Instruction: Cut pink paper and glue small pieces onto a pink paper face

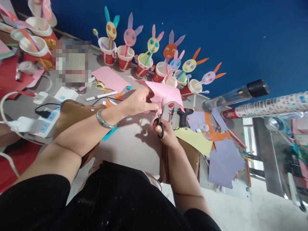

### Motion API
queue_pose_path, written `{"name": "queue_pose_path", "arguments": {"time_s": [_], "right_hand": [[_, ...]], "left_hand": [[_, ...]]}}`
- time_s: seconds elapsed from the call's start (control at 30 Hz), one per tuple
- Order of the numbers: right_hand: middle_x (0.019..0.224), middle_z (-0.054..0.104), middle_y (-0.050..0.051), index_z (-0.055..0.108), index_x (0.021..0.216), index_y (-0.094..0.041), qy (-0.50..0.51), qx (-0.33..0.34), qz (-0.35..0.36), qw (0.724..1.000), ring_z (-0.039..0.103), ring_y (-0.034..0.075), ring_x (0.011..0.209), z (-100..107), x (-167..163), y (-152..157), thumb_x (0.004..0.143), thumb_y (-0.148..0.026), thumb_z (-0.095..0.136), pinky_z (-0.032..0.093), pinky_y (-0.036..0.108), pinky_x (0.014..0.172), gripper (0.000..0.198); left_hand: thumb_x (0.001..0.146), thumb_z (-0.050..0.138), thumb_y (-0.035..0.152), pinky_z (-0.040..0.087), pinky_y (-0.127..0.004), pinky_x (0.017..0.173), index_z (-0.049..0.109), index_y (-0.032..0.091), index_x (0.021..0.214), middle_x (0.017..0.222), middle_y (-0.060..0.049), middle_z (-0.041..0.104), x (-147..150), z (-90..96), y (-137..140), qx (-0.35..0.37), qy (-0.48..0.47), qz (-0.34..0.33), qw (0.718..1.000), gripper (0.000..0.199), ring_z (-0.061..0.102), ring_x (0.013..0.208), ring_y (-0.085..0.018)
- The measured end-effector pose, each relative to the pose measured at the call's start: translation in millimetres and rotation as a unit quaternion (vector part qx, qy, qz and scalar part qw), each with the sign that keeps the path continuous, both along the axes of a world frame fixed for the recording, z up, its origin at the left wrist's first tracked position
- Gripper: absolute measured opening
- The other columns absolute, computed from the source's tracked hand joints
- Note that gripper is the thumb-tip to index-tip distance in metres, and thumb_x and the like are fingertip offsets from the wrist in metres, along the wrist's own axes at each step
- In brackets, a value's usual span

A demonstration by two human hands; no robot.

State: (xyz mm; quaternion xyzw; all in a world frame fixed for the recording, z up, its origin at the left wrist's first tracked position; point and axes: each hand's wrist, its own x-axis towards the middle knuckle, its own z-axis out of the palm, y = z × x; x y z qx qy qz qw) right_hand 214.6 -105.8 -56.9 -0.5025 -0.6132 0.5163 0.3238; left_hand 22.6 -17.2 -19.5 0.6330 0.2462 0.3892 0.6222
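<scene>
My left hand [141, 102], with a bangle on its wrist, pinches a sheet of pink paper [168, 93] above the table. Small circles are drawn on the paper near my fingertips. My right hand [167, 132] has its fingers in the handles of black-handled scissors [161, 120]. The blades point up and lie against the paper's lower edge; whether they are parted I cannot tell. Just right of the scissors, a black glue gun [184, 117] lies on the table.
Red paper cups [125, 58] with paper rabbit faces line the blue wall. Purple paper [223, 160] and yellow paper [196, 140] lie at right, near stacked cups [271, 106]. A white power strip [49, 120] with cables, a marker [101, 96] and another pink sheet [112, 78] are at left.
</scene>
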Motion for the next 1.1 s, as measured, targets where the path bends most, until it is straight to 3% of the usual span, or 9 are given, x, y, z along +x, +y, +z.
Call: {"name": "queue_pose_path", "arguments": {"time_s": [0.3, 0.53, 1.1], "right_hand": [[0.064, 0.053, -0.001, 0.052, 0.068, -0.022, -0.009, 0.0, -0.014, 1.0, 0.044, 0.014, 0.062, 0.7, -0.6, -0.3, 0.068, -0.096, 0.065, 0.038, 0.031, 0.062, 0.074], [0.064, 0.054, -0.001, 0.052, 0.068, -0.022, -0.006, -0.006, -0.021, 1.0, 0.043, 0.013, 0.061, 0.4, -1.0, 0.2, 0.067, -0.096, 0.066, 0.037, 0.031, 0.061, 0.075], [0.064, 0.054, 0.0, 0.05, 0.068, -0.023, -0.01, -0.003, -0.018, 1.0, 0.044, 0.014, 0.061, -0.2, -0.3, -0.1, 0.066, -0.096, 0.066, 0.038, 0.031, 0.061, 0.075]], "left_hand": [[0.078, 0.075, 0.017, 0.061, -0.029, 0.066, 0.057, 0.019, 0.088, 0.075, 0.002, 0.065, -0.1, 0.0, -0.6, -0.037, -0.008, 0.028, 0.999, 0.021, 0.07, 0.07, -0.015], [0.078, 0.073, 0.014, 0.06, -0.025, 0.067, 0.052, 0.02, 0.08, 0.072, 0.004, 0.06, 0.4, 0.0, -0.7, 0.006, 0.004, 0.062, 0.998, 0.022, 0.068, 0.071, -0.012], [0.078, 0.073, 0.013, 0.061, -0.028, 0.068, 0.06, 0.019, 0.088, 0.078, 0.002, 0.063, -2.5, 2.8, -0.6, 0.005, 0.005, 0.044, 0.999, 0.017, 0.066, 0.074, -0.013]]}}
